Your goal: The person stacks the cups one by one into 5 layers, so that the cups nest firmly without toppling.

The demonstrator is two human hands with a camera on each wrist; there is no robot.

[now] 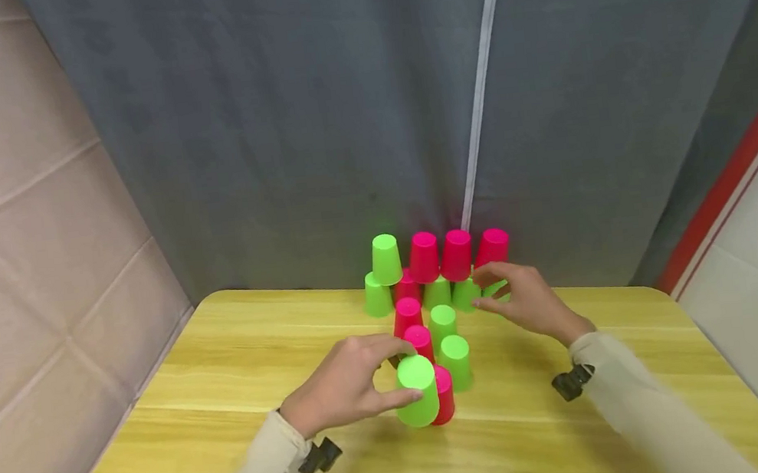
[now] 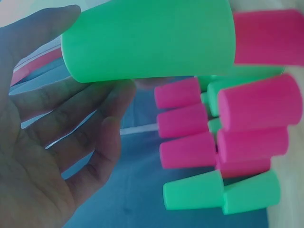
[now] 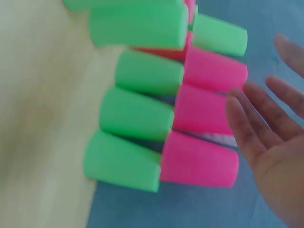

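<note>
Gripping an upside-down green plastic cup [image 1: 417, 390] between thumb and curled fingers, the left hand [image 1: 344, 385] holds it upright, base up and long axis vertical, at the near end of the yellow wooden table [image 1: 227, 376], touching a pink plastic cup [image 1: 444, 395]. The right hand [image 1: 526, 300], fingers loosely spread, reaches the far two-tier stack of cups [image 1: 434, 269]; whether it touches seems unclear.

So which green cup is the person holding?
The green cup nearest the front of the table. The left hand grips it with fingers and thumb curled around it. No hand grips the other green cups; the right hand hovers open by the back stack.
</note>
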